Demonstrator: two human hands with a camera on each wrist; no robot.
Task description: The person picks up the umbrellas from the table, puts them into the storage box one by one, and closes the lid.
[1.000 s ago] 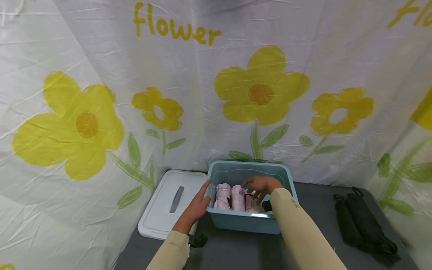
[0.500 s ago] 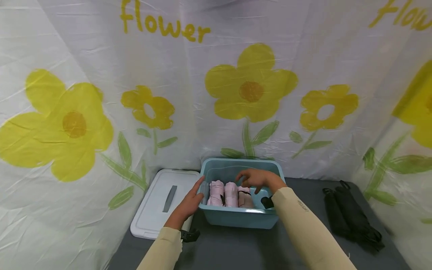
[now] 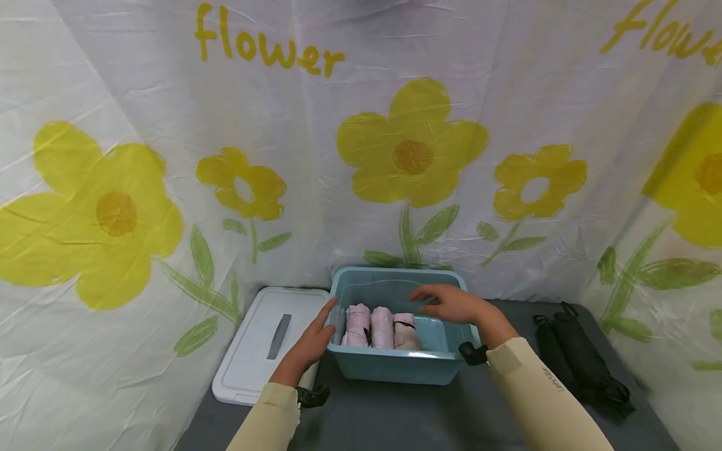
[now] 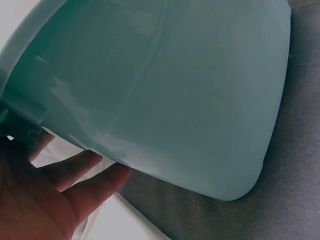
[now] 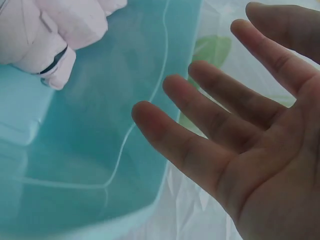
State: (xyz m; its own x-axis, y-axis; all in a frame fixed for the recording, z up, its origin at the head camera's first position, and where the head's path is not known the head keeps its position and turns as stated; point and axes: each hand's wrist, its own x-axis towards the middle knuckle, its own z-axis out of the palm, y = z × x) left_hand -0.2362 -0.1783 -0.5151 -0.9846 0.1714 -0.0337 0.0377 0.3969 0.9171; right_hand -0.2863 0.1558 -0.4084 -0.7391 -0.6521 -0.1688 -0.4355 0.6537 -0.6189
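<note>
A light-blue plastic bin [image 3: 395, 368] holds three rolled pink bundles [image 3: 381, 327] that look like folded umbrellas, side by side in its left part; the right one has a dark strap. My left hand [image 3: 307, 346] rests at the bin's left end, and in the left wrist view its straight fingers [image 4: 97, 187] touch the wall. Over the right part of the bin hovers my right hand [image 3: 458, 308], holding nothing. In the right wrist view its fingers are spread and apart from the pink bundles [image 5: 55, 30].
A white lid [image 3: 248, 363] with a grey handle lies left of the bin. Two black folded umbrellas [image 3: 583, 360] with loops lie at the right of the dark grey table [image 3: 389, 419]. Behind hangs a white curtain [image 3: 316, 207] printed with yellow flowers.
My right hand has drawn back to the right from above the right pink bundle, uncovering it. My left hand stays at the bin's left end. The head view has shifted slightly to the right.
</note>
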